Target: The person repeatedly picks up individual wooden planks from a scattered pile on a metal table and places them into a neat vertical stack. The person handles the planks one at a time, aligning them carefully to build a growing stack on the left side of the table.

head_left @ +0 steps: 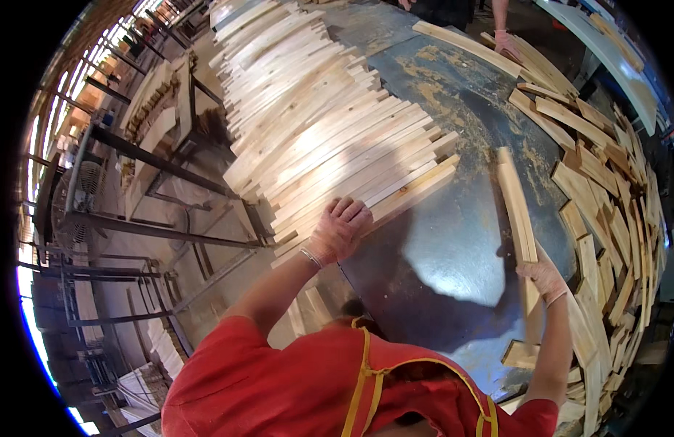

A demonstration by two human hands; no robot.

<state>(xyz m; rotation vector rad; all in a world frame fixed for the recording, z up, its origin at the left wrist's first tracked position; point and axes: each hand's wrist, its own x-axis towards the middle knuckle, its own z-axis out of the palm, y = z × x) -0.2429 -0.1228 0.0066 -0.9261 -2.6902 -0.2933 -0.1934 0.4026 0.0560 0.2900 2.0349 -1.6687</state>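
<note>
Pale wooden strips (351, 153) lie side by side in a long row across the metal table (453, 255). At the near edge of that row, my left hand (340, 229), in a thin glove, is closed with its fingers bent over the outermost strip (413, 191). The thumb is hidden beneath it. On the right, my gloved right hand (544, 277) is closed on a wooden strip (517, 207) pointing away from me, apart from the row. It looks like one or two pieces together; I cannot tell which.
A heap of loose wooden strips (606, 197) lines the table's right side, and a short offcut (521, 355) lies near my right forearm. Sawdust (431, 80) covers part of the far surface. Another person's gloved hand (506, 44) touches strips there. Metal racks (155, 164) stand at left.
</note>
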